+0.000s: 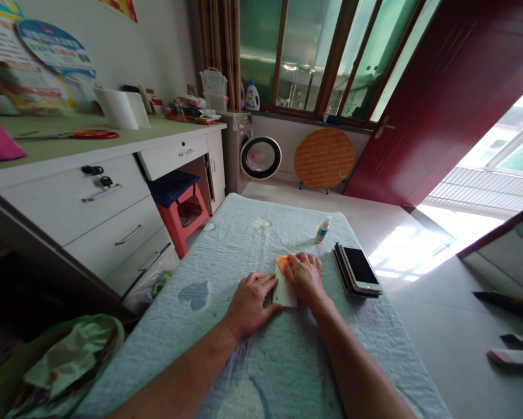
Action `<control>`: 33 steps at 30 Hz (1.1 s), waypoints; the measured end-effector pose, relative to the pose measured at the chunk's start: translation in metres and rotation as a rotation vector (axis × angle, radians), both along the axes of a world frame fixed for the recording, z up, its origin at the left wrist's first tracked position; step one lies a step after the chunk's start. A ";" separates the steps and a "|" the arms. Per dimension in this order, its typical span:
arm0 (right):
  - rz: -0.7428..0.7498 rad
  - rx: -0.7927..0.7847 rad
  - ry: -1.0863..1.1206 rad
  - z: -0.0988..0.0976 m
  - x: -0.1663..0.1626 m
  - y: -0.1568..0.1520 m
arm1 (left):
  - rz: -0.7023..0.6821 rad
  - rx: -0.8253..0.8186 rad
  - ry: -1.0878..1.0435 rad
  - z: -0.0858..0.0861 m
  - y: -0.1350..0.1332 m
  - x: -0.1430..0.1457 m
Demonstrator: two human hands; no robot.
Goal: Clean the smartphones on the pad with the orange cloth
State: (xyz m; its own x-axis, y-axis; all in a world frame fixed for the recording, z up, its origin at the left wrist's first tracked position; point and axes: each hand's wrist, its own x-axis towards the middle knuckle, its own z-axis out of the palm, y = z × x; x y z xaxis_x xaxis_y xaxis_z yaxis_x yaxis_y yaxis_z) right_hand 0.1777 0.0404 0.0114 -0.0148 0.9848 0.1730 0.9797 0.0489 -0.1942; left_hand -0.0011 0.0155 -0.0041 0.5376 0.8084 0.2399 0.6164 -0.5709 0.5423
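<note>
A pale, flat, phone-shaped device [286, 298] lies on the quilted cloth in front of me. My left hand [252, 302] steadies it, with the fingers at its left edge and the thumb at the near edge. My right hand [305, 276] presses an orange cloth [282, 263] onto its far part, with the fingers bent over the cloth. To the right rests a stack of phones or tablets [359, 270], the top one white-framed with a dark screen. A small spray bottle [322, 230] stands upright beyond my right hand.
The light blue quilted cover [226, 250] is spread under everything. At left is a desk [165, 131] with scissors [91, 134] and paper rolls [119, 109]. A red stool [185, 218] is tucked under it. A lined bin [69, 361] sits at lower left.
</note>
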 end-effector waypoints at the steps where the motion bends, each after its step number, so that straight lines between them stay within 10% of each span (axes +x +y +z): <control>1: 0.006 0.003 0.003 0.000 -0.001 0.001 | 0.000 0.000 -0.002 0.000 0.000 0.000; 15: 0.206 -0.050 0.053 -0.003 -0.021 0.007 | 0.018 -0.014 -0.004 0.007 -0.003 0.002; 33: 0.081 -0.063 0.027 -0.001 -0.004 0.003 | 0.006 -0.005 -0.007 0.003 -0.002 0.000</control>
